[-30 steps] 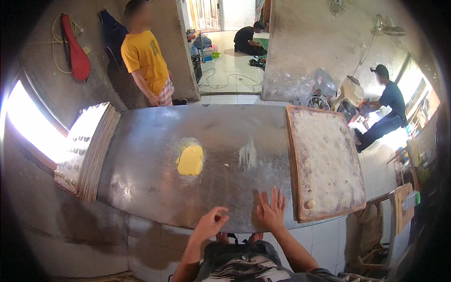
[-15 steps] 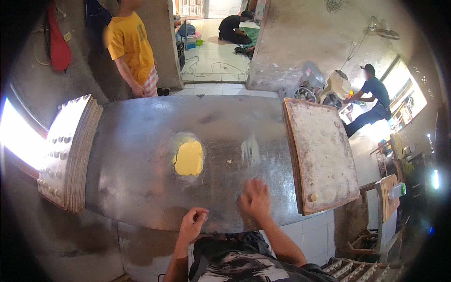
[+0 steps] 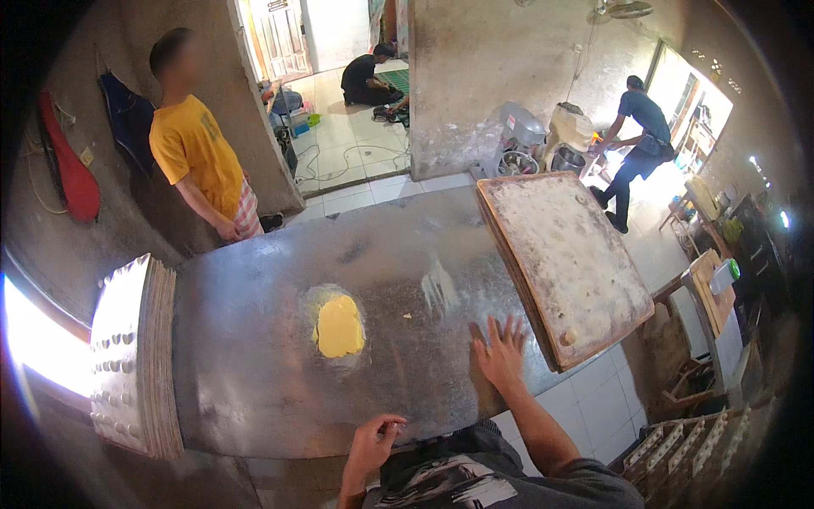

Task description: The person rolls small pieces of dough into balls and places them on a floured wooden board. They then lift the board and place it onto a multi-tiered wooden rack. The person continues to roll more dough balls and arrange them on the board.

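Observation:
My right hand (image 3: 502,352) lies over the dark metal worktable (image 3: 254,365), fingers spread, with nothing in it. It is close to the near corner of the right stack of boards (image 3: 564,263). At the table's near edge my left hand (image 3: 376,441) is curled, its fingertips drawn toward the thumb; whatever they may hold is hidden. A flat yellow slab (image 3: 340,327), soft like butter or margarine, sits mid-table inside a pale greasy smear. To its right are a tiny pale crumb (image 3: 408,316) and a whitish streak (image 3: 437,288). Neither hand touches the slab.
Boards dotted with small round pieces (image 3: 119,365) are stacked at the left end. One round piece (image 3: 569,337) sits on the right stack. A person in yellow (image 3: 199,161) stands beyond the table; another (image 3: 640,140) works by machines at far right. A slatted rack (image 3: 687,450) stands lower right.
My right hand has moved right, toward the right board stack, and its fingers have spread. My left hand stays curled by the near edge. The whole view has tilted and shifted.

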